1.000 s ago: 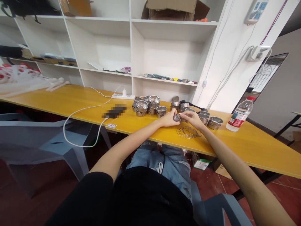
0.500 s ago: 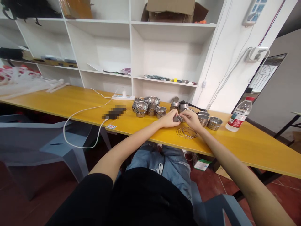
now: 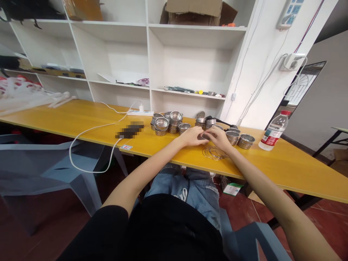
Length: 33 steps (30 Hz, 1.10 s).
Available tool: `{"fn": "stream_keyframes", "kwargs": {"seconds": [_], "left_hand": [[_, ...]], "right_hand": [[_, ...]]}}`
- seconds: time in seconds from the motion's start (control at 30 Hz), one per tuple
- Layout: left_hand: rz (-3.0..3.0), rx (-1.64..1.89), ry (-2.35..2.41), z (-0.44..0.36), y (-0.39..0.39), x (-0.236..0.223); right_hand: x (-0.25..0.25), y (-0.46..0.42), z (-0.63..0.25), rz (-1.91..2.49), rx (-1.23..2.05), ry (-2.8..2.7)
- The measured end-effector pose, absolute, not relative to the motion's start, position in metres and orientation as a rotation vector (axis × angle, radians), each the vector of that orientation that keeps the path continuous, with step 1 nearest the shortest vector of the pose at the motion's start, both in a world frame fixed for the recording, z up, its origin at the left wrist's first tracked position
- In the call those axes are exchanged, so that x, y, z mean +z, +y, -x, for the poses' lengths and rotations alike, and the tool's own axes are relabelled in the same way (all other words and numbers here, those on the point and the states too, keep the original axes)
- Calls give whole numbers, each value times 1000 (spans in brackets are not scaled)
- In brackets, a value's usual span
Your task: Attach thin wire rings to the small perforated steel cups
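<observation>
My left hand is closed around a small metal strainer cup, mostly covered by the fingers. From the other side, my right hand pinches at the cup's rim; whether something thin is also between those fingertips is too small to tell. Just below both hands, several thin wire rings lie in a loose heap on the yellow table. Perforated metal cups stand in stacks left of my hands. More such cups stand to the right and behind them.
A water bottle with a red cap stands at the right. Left of the cups lie a blurred dark device and its white cable, which hangs over the front edge. A power strip lies at the back, below white shelves.
My hands stay together at the cup, which has tipped and is now more hidden by the fingers. The whole view has shifted slightly; the stacks and rings lie as before.
</observation>
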<state>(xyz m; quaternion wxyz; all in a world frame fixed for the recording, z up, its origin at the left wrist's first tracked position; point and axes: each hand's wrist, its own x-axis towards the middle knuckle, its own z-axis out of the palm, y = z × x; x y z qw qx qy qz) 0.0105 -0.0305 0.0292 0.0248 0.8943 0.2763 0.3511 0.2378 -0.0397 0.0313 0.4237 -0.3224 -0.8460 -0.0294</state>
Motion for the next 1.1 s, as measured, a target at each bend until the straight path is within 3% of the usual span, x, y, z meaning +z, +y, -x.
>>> {"fn": "stream_keyframes", "kwargs": {"seconds": [0.23,0.53,0.77,0.87,1.1], "left_hand": [[-2798,1045,906,13,-48,26],[-2875,1001,1206,104,-70,-7],[-2826,1174,1608,102,-69,-4],[-2809,1279,1678,97,-77,-5],[-2762,1000,1713,93,-79,-5]], "right_hand": [[32,-49,-238,857,-17,-2148],[28,-43,-240,869,-28,-2194],[29,-37,-242,912,-79,-2225],[27,-32,-247,1039,-191,-2191],[22,-20,-266,1476,-336,-1987]]}}
